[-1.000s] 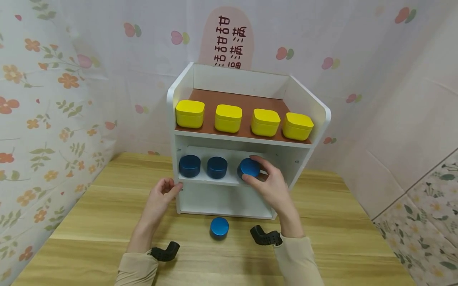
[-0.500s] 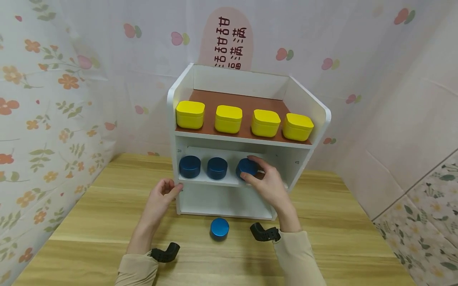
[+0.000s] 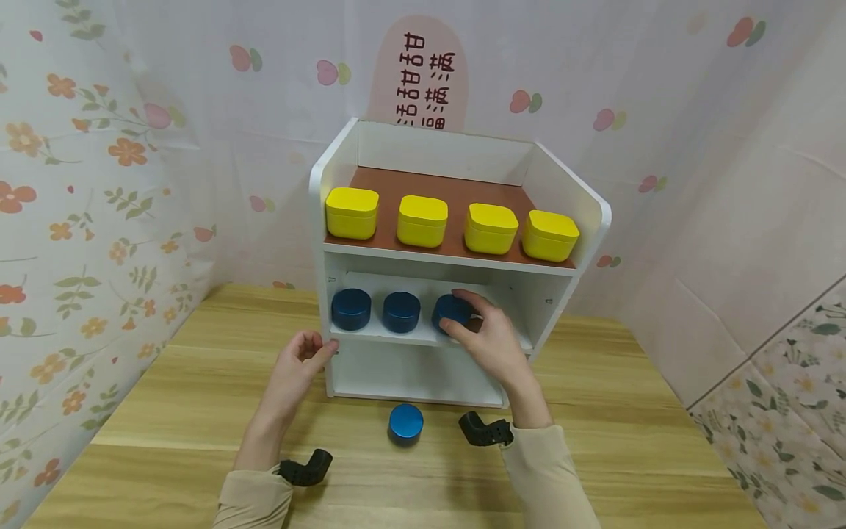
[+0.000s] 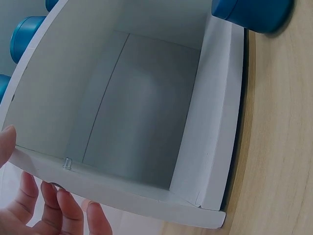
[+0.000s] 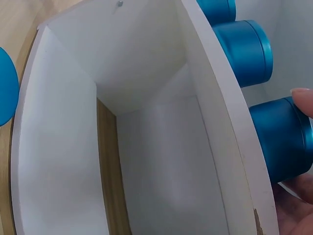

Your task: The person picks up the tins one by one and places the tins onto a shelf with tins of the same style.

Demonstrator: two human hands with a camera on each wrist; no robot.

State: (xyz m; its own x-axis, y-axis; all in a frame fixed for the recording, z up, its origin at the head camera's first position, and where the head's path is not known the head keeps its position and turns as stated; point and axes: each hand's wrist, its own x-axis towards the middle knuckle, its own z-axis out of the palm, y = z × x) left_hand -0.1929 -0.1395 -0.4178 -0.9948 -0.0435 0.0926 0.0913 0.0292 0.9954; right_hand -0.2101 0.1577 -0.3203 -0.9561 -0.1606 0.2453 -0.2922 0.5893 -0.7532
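On the middle shelf of a small white shelf unit [image 3: 416, 371], my right hand [image 3: 492, 338] grips a round blue tin [image 3: 449, 312], thumb at its front and fingers around the far side. The same tin [image 5: 281, 139] appears at the right of the right wrist view, resting on the shelf board. Two matching blue tins [image 3: 401, 311] [image 3: 351, 308] stand to its left. My left hand [image 3: 297, 371] holds the unit's left side panel [image 4: 122, 193], with the thumb at its front edge and the fingers outside. Another blue tin [image 3: 406, 424] sits on the table before the unit.
Several yellow square tins [image 3: 423, 220] line the front of the unit's brown top [image 3: 436, 180]. The wooden table [image 3: 165, 411] extends on both sides. A flowered curtain [image 3: 264, 132] hangs behind. The unit's bottom compartment [image 4: 142, 107] shows bare white walls.
My right hand has moved slightly left along the middle shelf with the blue tin, bringing it closer to the other two. The left hand has stayed put.
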